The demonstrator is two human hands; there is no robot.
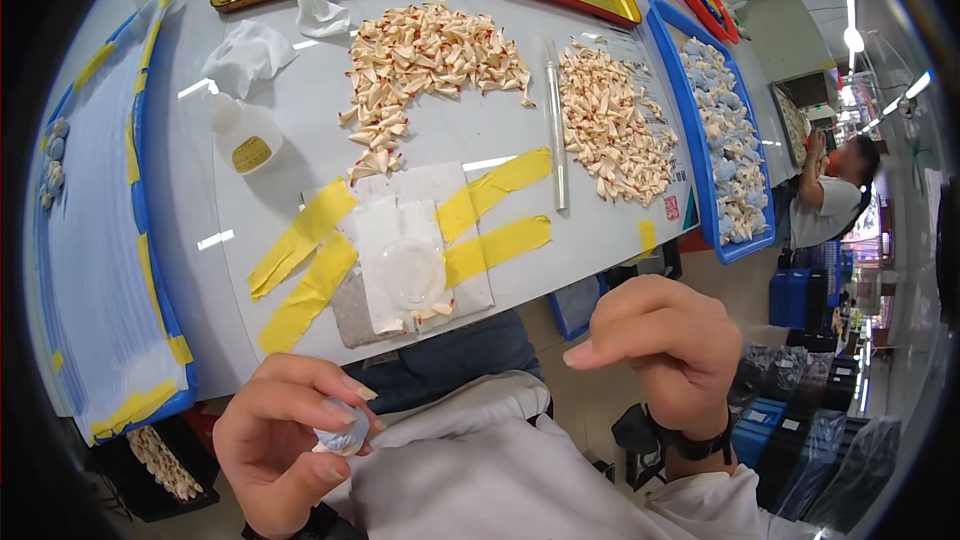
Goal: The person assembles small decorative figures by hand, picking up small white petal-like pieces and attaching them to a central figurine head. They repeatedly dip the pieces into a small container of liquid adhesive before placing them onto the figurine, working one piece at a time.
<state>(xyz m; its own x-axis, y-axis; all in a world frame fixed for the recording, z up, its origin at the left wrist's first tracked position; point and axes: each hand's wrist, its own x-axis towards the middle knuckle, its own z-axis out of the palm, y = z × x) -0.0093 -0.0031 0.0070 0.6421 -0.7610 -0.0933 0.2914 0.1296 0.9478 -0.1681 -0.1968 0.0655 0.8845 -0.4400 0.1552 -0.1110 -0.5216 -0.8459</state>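
Sm. pale-blue ridged piece point(345, 430) at 7 o'clock, pinched in L hand point(285, 430), fingers closed on it. R hand point(665, 350) at 4 o'clock, fingers curled; can't tell if holding anything. Glossy white bench point(470, 130) w/ yellow tape point(302, 238); person point(825, 205) in white top, 3 o'clock. Bottle point(250, 132), 10 o'clock, has yellowish label point(251, 154), print too sm. to read.

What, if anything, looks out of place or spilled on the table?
A few small pale pieces lie loose near the clear dish, apart from the big pile, so they may be strays.
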